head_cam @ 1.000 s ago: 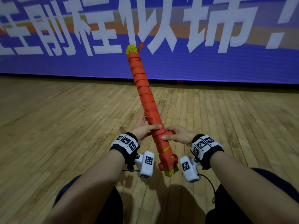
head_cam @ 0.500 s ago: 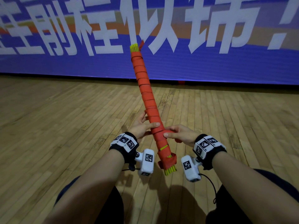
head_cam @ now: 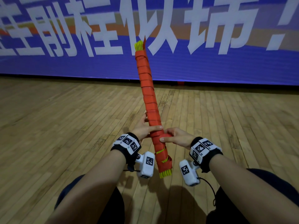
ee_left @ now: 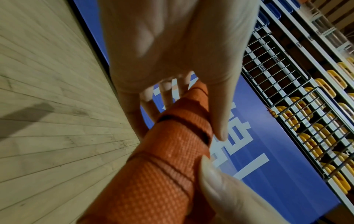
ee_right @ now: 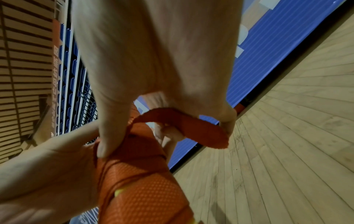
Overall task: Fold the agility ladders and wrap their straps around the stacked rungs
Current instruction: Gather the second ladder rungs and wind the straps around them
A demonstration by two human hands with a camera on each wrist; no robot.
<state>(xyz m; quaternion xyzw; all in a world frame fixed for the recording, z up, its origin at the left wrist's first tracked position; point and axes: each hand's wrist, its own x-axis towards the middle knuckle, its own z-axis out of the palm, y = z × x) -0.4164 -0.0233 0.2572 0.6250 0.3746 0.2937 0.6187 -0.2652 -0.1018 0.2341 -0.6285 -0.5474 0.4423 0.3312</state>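
A long bundle of stacked yellow rungs wound in orange strap [head_cam: 149, 101] is held up in front of me, tilted away and slightly left. Yellow rung ends show at its top [head_cam: 139, 46] and bottom [head_cam: 165, 173]. My left hand [head_cam: 146, 128] grips the bundle's lower part, thumb across its front, fingers behind. My right hand [head_cam: 174, 137] pinches a loose loop of strap [ee_right: 193, 125] just below, thumb pressed on the wraps. In the left wrist view the woven strap [ee_left: 162, 166] runs between thumb and fingers.
The wooden plank floor [head_cam: 64, 126] spreads all around. A blue banner with large white characters [head_cam: 210, 59] closes the far side. Railings and yellow seats [ee_left: 306, 121] rise behind it. My dark-clothed knees [head_cam: 90, 199] sit below the forearms.
The bundle has swung slightly more upright, with its bottom end shifting right. Both hands kept their hold near the lower part, and the right hand's strap loop has drawn in closer to the bundle.
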